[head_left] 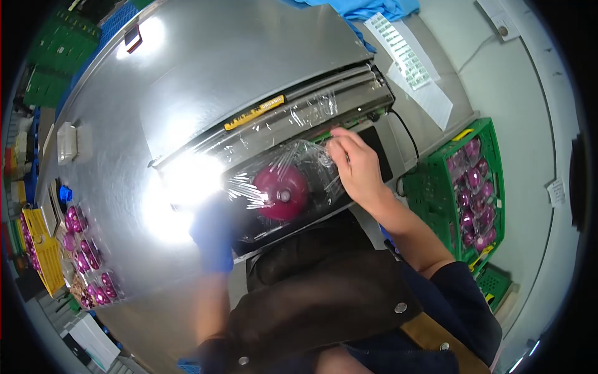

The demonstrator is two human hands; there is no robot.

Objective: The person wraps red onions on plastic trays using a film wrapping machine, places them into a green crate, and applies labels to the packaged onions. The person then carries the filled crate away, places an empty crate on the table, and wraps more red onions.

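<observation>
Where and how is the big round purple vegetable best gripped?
Probably by the widest part of the purple vegetable, one palm cupping it from the left, the other from the right. It is broad and round; the stub facing up looks too short to hold, and the creased film might slip.

A round, glossy purple vegetable point(281, 192) lies beneath clear, wrinkled plastic film point(298, 156) on a flat black surface point(274, 233). The right hand point(356, 163), bare, pinches the film at its right side. The left hand point(215, 230), blue-gloved and motion-blurred, is beside the film's left side; its finger position is indistinct. A green plastic crate point(436, 199) at right holds film-wrapped purple vegetables point(474, 193).
</observation>
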